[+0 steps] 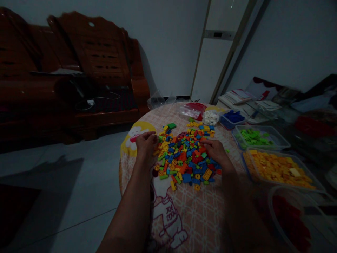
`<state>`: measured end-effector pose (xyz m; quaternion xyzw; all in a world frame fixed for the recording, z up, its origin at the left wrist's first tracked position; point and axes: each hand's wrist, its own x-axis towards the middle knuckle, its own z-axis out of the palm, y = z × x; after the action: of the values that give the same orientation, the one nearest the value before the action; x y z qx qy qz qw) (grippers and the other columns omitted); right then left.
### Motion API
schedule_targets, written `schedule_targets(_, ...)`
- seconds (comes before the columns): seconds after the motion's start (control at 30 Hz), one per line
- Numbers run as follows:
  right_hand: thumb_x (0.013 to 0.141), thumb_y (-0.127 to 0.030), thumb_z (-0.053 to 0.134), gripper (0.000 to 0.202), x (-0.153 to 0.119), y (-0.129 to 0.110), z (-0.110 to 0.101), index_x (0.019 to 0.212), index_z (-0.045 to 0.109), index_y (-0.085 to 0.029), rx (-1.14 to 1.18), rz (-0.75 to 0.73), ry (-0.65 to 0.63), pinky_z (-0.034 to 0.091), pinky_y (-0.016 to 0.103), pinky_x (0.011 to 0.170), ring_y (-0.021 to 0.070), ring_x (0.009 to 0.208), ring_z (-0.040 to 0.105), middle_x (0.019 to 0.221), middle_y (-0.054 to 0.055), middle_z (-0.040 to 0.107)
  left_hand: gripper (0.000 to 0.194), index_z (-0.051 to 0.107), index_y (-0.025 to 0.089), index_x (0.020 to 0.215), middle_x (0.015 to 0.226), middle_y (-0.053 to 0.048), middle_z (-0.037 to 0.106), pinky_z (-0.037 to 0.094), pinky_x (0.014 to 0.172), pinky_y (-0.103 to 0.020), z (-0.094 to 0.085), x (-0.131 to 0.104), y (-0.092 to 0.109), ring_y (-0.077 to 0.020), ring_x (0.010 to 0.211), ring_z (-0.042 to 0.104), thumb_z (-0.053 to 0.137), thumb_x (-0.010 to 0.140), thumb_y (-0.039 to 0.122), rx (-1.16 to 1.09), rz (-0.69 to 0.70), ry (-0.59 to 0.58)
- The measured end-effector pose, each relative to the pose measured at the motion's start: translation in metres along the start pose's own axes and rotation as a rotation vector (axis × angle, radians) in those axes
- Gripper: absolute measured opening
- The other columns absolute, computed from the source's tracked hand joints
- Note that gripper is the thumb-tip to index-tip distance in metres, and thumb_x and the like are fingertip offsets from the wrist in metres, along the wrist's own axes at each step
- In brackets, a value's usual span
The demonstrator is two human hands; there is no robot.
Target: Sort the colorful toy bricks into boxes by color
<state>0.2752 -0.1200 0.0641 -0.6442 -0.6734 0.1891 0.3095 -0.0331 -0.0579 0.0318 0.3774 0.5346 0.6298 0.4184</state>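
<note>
A heap of mixed toy building bricks (pixel 181 154) in yellow, blue, red, orange and green spreads over the middle of a round table. At the heap's left edge is my left hand (pixel 146 143), its fingers curled together; whatever they may pinch is too small to make out. My right hand (pixel 215 150) reaches in from the right, fingers bent and close together over the bricks. Its fingertips are beside some orange and red pieces, and I cannot make out what lies between them. Yellow wheel-like pieces (pixel 197 187) lie at the near edge.
Along the right stand clear tubs of sorted bricks: blue (pixel 233 116), green (pixel 255 136), yellow (pixel 281 168) and red (pixel 289 218). White pieces (pixel 210 117) and a red tray (pixel 197 110) are at the back. A patterned cloth (pixel 200 214) covers the table; a wooden bench (pixel 97 52) stands beyond.
</note>
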Motion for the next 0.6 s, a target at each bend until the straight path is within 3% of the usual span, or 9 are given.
schedule_targets(0.23,0.085,-0.017,0.056,0.03,-0.002,-0.018,-0.008,0.099,0.082,-0.02,-0.012,-0.02,0.064,0.053,0.039,0.099,0.0274,0.105,0.072,0.105,0.007,0.08,0.027,0.071,0.014,0.086,0.072,-0.005,0.068,0.052,0.062,-0.028,0.003,0.003,-0.005,-0.0147,0.062,0.063,0.069,0.063,0.029,-0.019,-0.021,-0.017)
schedule_targets(0.6,0.087,-0.016,0.054,0.032,-0.039,-0.009,-0.019,0.1,0.082,-0.021,-0.097,0.011,0.161,0.053,0.031,0.091,0.0223,0.098,0.073,0.102,0.007,0.08,0.034,0.072,0.012,0.094,0.073,-0.004,0.068,0.051,0.057,-0.027,0.007,0.006,-0.01,-0.0147,0.059,0.062,0.065,0.065,0.029,0.06,-0.04,-0.032)
